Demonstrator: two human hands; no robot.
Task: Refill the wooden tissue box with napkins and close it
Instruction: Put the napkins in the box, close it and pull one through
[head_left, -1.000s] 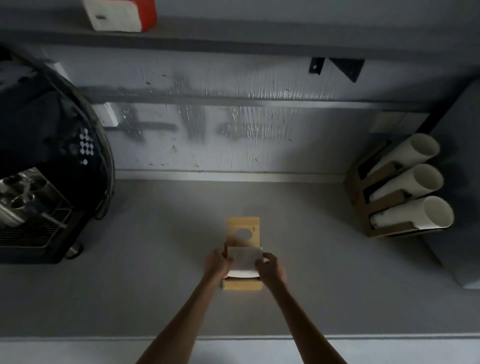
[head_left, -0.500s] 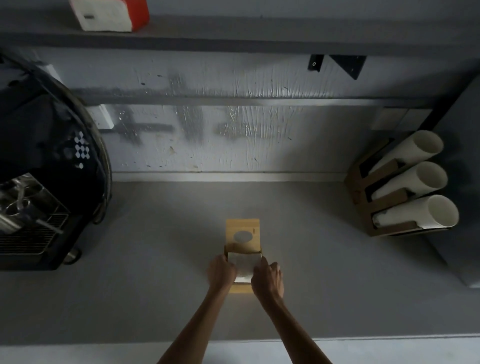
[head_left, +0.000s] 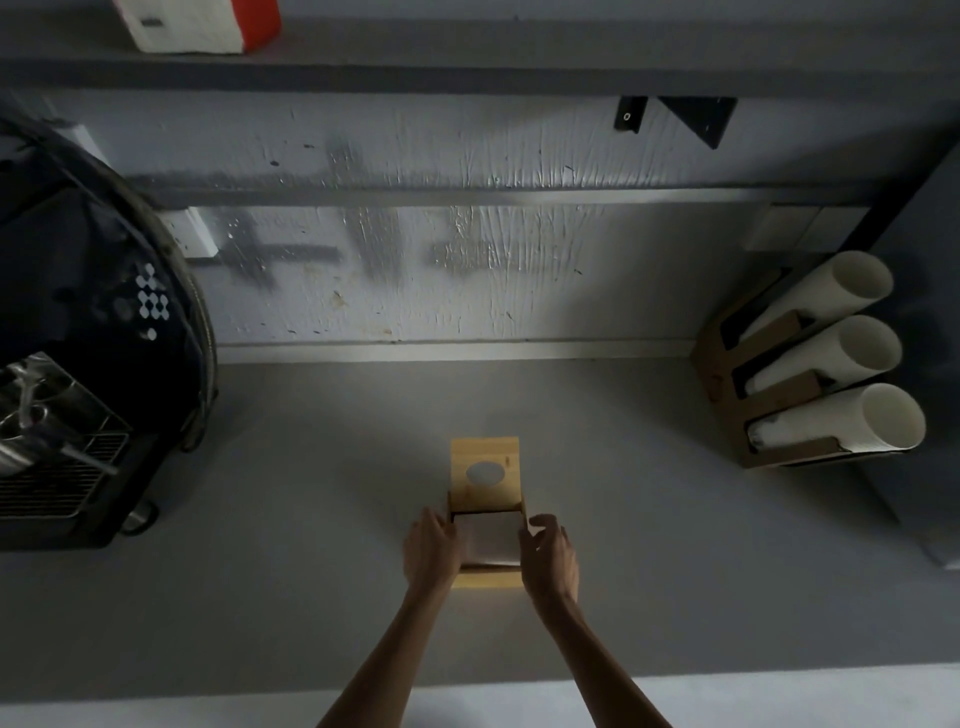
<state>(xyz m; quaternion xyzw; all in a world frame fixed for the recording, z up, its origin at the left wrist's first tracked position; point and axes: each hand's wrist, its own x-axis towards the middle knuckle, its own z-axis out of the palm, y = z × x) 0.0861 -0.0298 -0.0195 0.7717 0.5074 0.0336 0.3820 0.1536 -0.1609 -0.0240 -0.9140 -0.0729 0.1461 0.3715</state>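
**Hands part to the sides of the open box**

Both hands have drawn apart since a moment ago, uncovering the stack of white paper napkins (head_left: 491, 538) between them. Left hand (head_left: 431, 551) rests against the left wall of the light wooden tissue box (head_left: 487, 577), fingers loosely curled, holding nothing. Right hand (head_left: 549, 556) hovers just beside the right wall, fingers spread. Beyond the fingertips, the hinged wooden lid with an oval hole (head_left: 485, 473) stands open.
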